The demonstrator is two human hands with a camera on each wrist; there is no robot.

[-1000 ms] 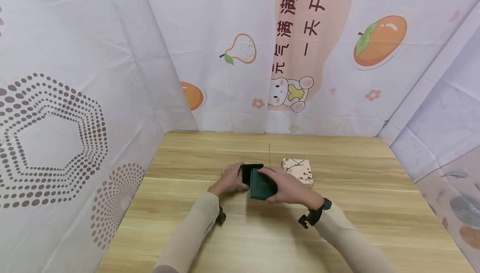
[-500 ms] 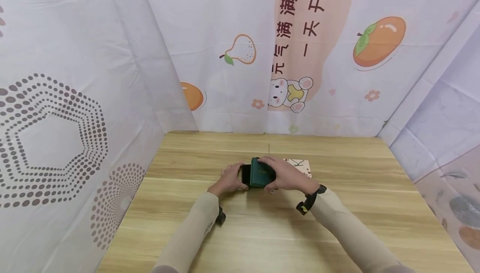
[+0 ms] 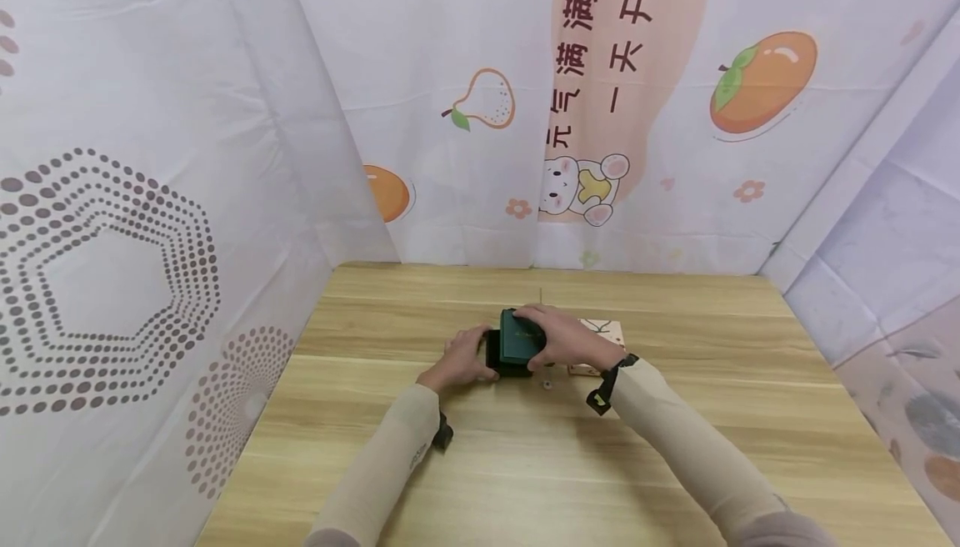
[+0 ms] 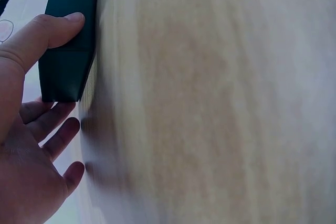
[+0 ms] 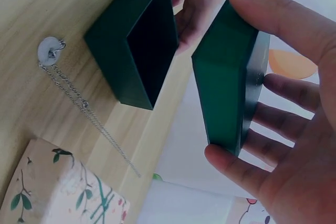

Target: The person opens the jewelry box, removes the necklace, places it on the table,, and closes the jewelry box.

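My left hand point(image 3: 459, 357) grips a dark green box base point(image 5: 123, 45), thumb on one side and fingertips on the other. In the right wrist view its open top faces the lid and its inside looks dark. My right hand point(image 3: 567, 340) holds the matching green lid point(image 5: 223, 80) between thumb and fingers. That lid is raised and tilted, apart from the base in the right wrist view. In the head view it overlaps most of the base. A silver necklace point(image 5: 86, 108) with a round pendant point(image 5: 49, 51) lies on the table beside the base.
A flat cream box with a branch-and-flower print point(image 5: 68, 187) lies right of the green box, partly hidden by my right hand in the head view. The wooden table point(image 3: 480, 480) meets printed curtains point(image 3: 420, 222) at its back and left side.
My right hand has carried the lid away from me and slightly left, over the base. The pendant, hidden at first, now shows below my right hand. My left hand has stayed put.
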